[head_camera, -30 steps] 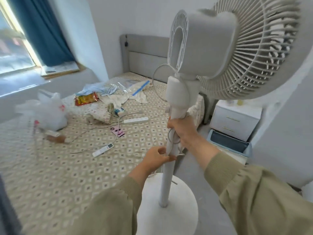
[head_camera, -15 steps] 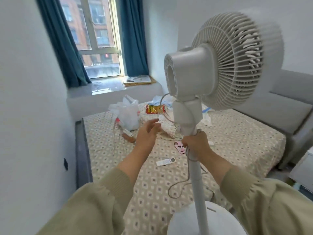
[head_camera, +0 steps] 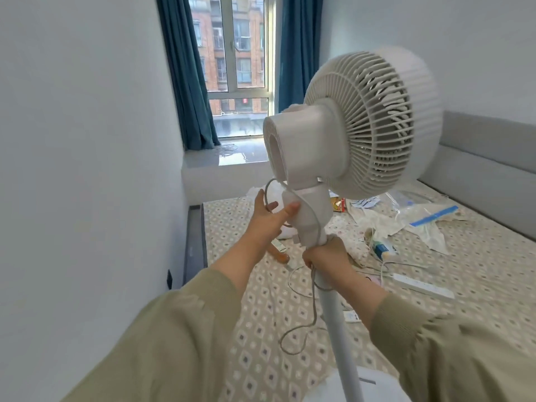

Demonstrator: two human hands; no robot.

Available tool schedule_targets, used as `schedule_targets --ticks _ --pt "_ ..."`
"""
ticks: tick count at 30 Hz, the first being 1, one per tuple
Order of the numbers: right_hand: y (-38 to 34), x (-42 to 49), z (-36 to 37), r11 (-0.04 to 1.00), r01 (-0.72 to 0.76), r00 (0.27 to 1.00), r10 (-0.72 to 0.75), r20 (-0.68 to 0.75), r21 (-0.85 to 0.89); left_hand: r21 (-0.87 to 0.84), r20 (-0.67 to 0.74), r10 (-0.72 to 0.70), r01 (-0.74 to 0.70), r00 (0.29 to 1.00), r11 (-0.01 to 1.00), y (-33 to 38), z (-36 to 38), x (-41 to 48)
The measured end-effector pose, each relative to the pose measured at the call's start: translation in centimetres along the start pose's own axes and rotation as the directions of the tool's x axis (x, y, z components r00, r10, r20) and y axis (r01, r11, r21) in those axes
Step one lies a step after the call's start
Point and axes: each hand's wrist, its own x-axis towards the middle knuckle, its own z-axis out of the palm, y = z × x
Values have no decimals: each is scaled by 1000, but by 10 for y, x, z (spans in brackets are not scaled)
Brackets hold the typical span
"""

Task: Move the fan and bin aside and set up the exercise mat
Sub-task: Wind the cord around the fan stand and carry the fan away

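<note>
Though ribbed, round white fan [head_camera: 359, 134]

We have a single wide-angle view, worn on the person's head, facing forward and a little downward along both sleeved arms toward the far end of a narrow bedroom, with the window [head_camera: 240, 68] almost straight ahead. It sits close in: the fan [head_camera: 362, 126] fills the upper middle at arm's reach, the left hand [head_camera: 266, 219] and right hand [head_camera: 324, 259] lie near the centre, the wall [head_camera: 87, 140] runs down the left side, and the bed [head_camera: 464, 285] spreads below and to the right.
</note>
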Motion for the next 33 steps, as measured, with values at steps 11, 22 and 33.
schedule_targets --ticks 11,22,33 --pt "-37 129 148 996 -8 999 4 -54 -84 -144 56 106 -97 993 985 38 -115 138" --pt "-96 233 233 994 60 997 -64 -47 -96 -158 -117 288 -304 951 940 77 -188 244" --pt "-104 383 270 996 84 989 -79 123 -36 -79 -272 284 -315 919 946 77 -206 380"
